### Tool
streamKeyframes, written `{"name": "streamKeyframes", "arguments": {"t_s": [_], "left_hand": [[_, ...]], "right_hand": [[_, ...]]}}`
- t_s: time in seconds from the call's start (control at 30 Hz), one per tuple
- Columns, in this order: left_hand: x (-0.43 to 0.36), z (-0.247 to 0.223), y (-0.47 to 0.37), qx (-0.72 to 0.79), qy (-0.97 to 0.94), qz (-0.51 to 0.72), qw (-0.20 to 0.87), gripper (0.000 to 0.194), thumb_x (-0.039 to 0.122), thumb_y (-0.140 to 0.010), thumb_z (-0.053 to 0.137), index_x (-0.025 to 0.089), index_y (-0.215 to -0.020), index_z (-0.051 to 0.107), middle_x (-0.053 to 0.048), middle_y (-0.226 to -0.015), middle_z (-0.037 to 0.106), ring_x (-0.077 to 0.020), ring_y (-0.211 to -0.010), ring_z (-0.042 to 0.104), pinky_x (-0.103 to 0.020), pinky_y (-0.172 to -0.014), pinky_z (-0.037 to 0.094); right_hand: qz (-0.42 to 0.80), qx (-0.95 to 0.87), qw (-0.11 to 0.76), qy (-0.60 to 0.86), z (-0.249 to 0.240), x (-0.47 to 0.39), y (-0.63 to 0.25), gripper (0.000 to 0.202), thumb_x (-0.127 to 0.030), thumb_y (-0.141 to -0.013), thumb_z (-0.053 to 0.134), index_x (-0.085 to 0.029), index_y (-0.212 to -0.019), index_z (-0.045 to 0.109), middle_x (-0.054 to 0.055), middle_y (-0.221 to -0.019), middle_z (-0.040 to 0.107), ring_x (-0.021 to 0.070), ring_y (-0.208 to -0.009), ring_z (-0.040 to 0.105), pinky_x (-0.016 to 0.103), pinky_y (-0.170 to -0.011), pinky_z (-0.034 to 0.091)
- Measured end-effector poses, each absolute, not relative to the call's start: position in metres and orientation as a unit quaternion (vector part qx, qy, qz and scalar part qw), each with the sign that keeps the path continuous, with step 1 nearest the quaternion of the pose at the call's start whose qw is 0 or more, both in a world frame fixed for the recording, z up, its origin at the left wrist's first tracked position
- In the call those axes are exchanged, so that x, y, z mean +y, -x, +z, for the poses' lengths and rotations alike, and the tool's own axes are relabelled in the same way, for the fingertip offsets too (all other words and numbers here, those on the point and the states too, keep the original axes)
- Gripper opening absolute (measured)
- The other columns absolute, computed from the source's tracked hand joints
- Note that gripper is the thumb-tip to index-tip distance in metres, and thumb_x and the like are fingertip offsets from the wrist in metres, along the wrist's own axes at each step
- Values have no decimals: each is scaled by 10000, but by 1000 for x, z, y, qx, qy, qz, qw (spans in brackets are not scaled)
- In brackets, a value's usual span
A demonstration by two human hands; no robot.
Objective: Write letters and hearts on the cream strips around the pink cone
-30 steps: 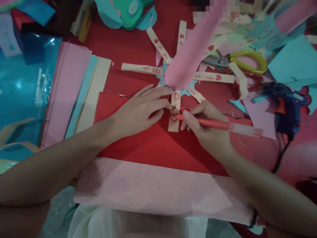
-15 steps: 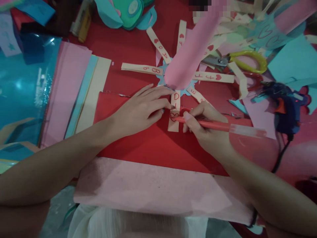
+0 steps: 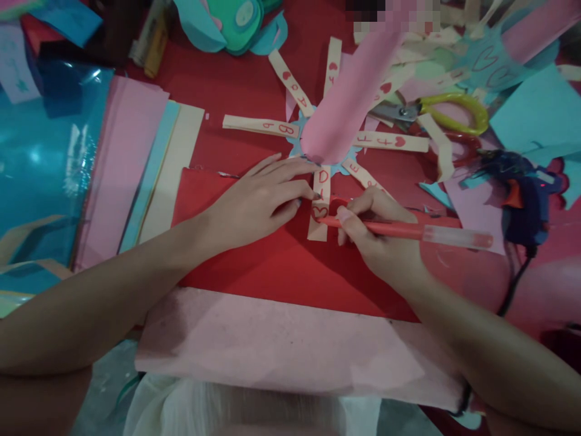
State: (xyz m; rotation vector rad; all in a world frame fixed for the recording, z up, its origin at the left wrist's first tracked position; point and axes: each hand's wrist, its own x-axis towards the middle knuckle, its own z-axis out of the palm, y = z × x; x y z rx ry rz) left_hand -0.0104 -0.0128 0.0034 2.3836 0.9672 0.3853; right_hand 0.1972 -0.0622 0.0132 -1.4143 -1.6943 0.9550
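In the head view my right hand (image 3: pixel 381 233) is closed around a red pen (image 3: pixel 403 230) with a clear end. The pen's tip touches a cream paper strip (image 3: pixel 321 230) at the lower edge of a drawn heart outline. My left hand (image 3: pixel 258 203) lies with fingers stretched out, its fingertips resting on the upper part of that strip, by the letter D. Several lettered strips fan out from a blue scalloped paper base (image 3: pixel 295 145). A pink paper tube (image 3: pixel 340 115) rises from this base and hides part of it.
Yellow-handled scissors (image 3: pixel 454 112) and a blue glue gun (image 3: pixel 529 206) lie to the right among paper scraps. Coloured paper sheets (image 3: pixel 127 169) are stacked at left beside a shiny blue plastic packet (image 3: pixel 27 175). A green and blue paper cutout (image 3: pixel 236 24) lies at the back.
The pen has shifted slightly, its tip now lower at the heart's edge and its rear end a little farther right. My left hand stays in place.
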Motion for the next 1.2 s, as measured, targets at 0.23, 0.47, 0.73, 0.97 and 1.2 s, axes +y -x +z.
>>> {"name": "streamKeyframes", "arguments": {"t_s": [0.23, 0.47, 0.73, 0.97, 1.2], "left_hand": [[-13, 4, 10, 351, -888, 142, 261, 301, 120, -892, 376, 230, -1012, 629, -36, -1412, 527, -219, -1349, 452, -497, -1191, 263], [-13, 4, 10, 357, -887, 135, 261, 304, 127, -894, 374, 245, -1021, 624, -20, -1413, 523, -201, -1351, 447, -489, -1194, 261], [-12, 3, 11, 350, -890, 142, 255, 321, 106, -883, 374, 240, -1033, 625, -26, -1394, 537, -203, -1338, 462, -477, -1192, 264], [-12, 3, 11, 350, -889, 146, 257, 316, 105, -883, 377, 235, -1025, 627, -33, -1388, 543, -213, -1335, 467, -482, -1188, 264], [-13, 1, 11, 345, -888, 156, 261, 300, 99, -877, 394, 230, -1014, 626, -37, -1391, 543, -223, -1326, 476, -489, -1186, 268]], "right_hand": [[374, -655, 364, 546, 10, -63, -198, 299, -253, -869, 582, -219, -609, 438, -61, -504, 513, 78, -470, 482, 245, -488, 388], [395, -637, 376, 545, 10, -64, -199, 294, -259, -876, 590, -223, -618, 455, -59, -503, 526, 87, -464, 484, 259, -480, 386], [409, -601, 407, 553, 6, -63, -198, 279, -376, -880, 603, -246, -660, 492, -35, -549, 591, 114, -483, 535, 295, -496, 430], [387, -624, 406, 544, 6, -63, -199, 262, -360, -881, 606, -231, -675, 506, -47, -555, 597, 92, -480, 534, 261, -490, 430], [372, -630, 401, 552, 6, -63, -195, 265, -363, -869, 619, -228, -657, 534, -40, -565, 605, 90, -489, 543, 253, -484, 439]]}}
